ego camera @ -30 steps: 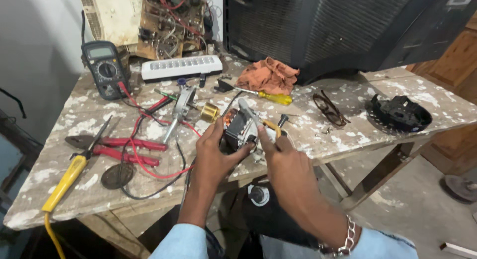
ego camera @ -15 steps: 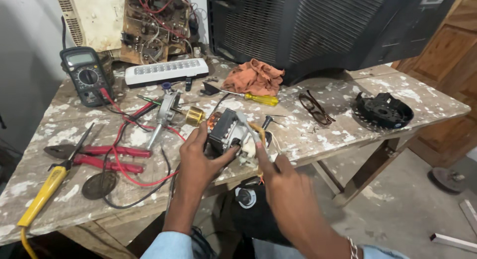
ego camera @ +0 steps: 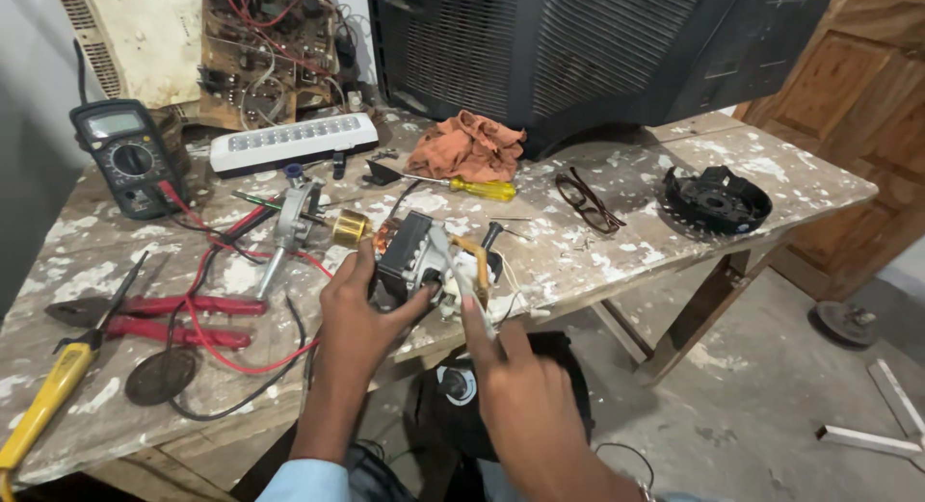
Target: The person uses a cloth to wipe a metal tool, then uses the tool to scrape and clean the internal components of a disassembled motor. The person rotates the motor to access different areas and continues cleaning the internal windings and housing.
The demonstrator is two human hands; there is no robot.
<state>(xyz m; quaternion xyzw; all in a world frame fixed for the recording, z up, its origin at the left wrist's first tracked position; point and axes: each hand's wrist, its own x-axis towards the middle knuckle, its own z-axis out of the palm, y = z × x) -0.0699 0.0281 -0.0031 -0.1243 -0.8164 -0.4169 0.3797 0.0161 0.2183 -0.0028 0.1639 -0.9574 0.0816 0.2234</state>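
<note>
Small motor held at the near edge of a paint-flecked wooden tabletop (ego camera: 617, 261).

The left hand (ego camera: 358, 314) wraps its grip around the blocky metal motor (ego camera: 416, 263), copper windings showing; the right hand (ego camera: 520, 391) pinches a thin metal tool (ego camera: 453, 261) against it, the tip hard to make out. Red-handled pliers (ego camera: 164, 319) lie left.

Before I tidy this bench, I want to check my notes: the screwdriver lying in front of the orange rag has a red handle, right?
Not quite. In the head view the screwdriver lying in front of the orange rag has a yellow handle, not a red one. The red handles belong to the pliers at the left of the bench.
</note>
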